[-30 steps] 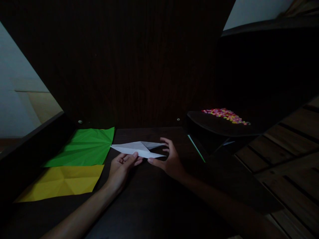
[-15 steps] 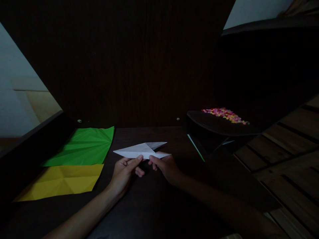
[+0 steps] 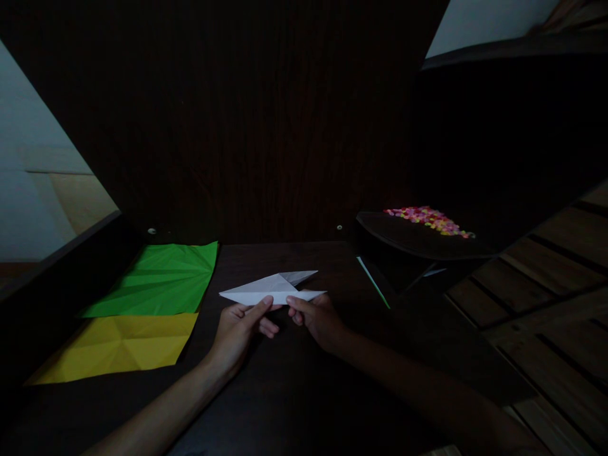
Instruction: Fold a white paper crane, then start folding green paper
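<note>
White folded paper lies just beyond my fingertips, long axis running left to right, its pointed ends past both hands. My left hand pinches its near edge left of centre; my right hand pinches the same edge just beside it, equally near.

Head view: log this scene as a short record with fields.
Held item: folded white paper, long and pointed at both ends
Left hand: fingers pinch the paper's near edge, left of middle
Right hand: fingers pinch the near edge by its right tip
Surface: dark table
Left of hands: creased green sheet, lying flat; yellow sheet nearer the camera
Right: dark tray with small multicoloured bits
Lighting: dim
</note>
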A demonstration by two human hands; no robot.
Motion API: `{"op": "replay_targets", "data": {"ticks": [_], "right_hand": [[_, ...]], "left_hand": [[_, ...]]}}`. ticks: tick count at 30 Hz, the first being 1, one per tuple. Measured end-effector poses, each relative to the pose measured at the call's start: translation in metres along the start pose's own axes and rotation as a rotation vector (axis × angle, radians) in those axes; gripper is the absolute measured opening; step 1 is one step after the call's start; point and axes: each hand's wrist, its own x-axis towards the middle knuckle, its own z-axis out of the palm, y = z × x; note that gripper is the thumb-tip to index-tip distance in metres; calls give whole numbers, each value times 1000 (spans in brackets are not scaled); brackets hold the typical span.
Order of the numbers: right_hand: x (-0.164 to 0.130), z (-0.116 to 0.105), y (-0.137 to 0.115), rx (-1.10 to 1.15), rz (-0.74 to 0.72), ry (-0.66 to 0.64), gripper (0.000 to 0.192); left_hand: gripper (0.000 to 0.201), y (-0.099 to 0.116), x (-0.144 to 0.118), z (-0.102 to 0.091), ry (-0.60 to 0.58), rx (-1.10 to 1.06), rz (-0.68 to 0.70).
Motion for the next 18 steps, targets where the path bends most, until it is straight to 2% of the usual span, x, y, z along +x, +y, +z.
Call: {"op": "replay_targets", "data": {"ticks": [8,18], "right_hand": [[-2,3,-1,56,44,-38,33],[-5,5,0,56,0,7,31]], "left_hand": [[31,-2,-1,-1,-13,29,10],[36,-2,-3,1,-48,-29,-19]]}}
